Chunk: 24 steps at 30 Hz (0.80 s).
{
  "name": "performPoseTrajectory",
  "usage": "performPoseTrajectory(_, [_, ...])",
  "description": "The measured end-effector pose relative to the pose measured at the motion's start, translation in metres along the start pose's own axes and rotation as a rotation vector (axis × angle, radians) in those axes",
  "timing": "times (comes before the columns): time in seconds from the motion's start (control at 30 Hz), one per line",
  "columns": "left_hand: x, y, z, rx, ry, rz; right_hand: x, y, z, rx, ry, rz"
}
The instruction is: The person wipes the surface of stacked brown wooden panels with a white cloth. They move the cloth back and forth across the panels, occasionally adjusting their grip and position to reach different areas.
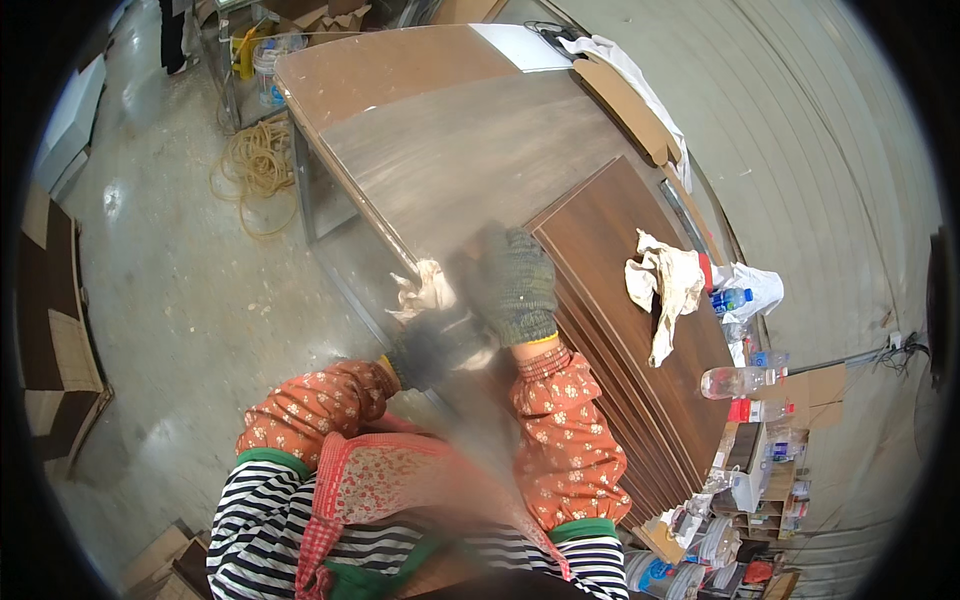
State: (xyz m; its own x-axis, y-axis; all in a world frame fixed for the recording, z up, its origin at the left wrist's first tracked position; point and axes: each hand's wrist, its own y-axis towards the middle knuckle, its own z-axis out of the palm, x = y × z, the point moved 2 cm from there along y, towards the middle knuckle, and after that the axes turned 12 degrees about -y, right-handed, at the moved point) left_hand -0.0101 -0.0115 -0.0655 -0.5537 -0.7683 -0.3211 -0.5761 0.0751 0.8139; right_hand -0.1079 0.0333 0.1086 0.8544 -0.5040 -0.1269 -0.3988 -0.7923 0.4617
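My left hand point(440, 345), in a dark glove, is at the table's near left corner, blurred. A crumpled off-white rag point(428, 288) sticks out past its fingers, and a pale bit shows on its other side; the hand seems closed on it. My right hand point(522, 285), in a grey-green knitted glove, lies beside the left edge of a stack of dark brown wood panels point(610, 270). Its fingertips are smeared, so their grip is unclear. Beyond both hands stretches a flat grey-brown panel point(450, 150) on the worktable. Another stained rag point(665, 285) lies on the stack.
Right of the stack stand several plastic bottles point(740, 381) and tubs point(715, 545). Cardboard point(625, 110) and a white cloth point(640, 75) line the table's far right side. Coiled yellowish hose point(255, 165) lies on the floor at left, with cardboard boxes point(65, 340) farther left.
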Motion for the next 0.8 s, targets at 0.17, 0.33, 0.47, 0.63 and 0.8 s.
performPoseTrajectory(0.17, [0.013, -0.029, 0.039, 0.088, 0.082, -0.058, 0.004, -0.021, -0.012, -0.007, -0.013, -0.033])
performPoseTrajectory(0.33, [0.01, -0.027, 0.028, -0.071, 0.079, 0.057, -0.002, -0.042, -0.016, 0.0, -0.15, 0.019])
performPoseTrajectory(0.47, [0.003, -0.009, 0.003, 0.045, 0.065, 0.041, -0.02, -0.083, -0.029, 0.038, -0.134, 0.088])
performPoseTrajectory(0.63, [-0.006, 0.001, -0.006, 0.076, 0.054, -0.046, -0.058, -0.187, -0.079, 0.161, -0.251, 0.303])
performPoseTrajectory(0.8, [-0.007, 0.006, -0.01, -0.016, 0.067, 0.006, -0.074, -0.257, -0.098, 0.052, -0.457, 0.407])
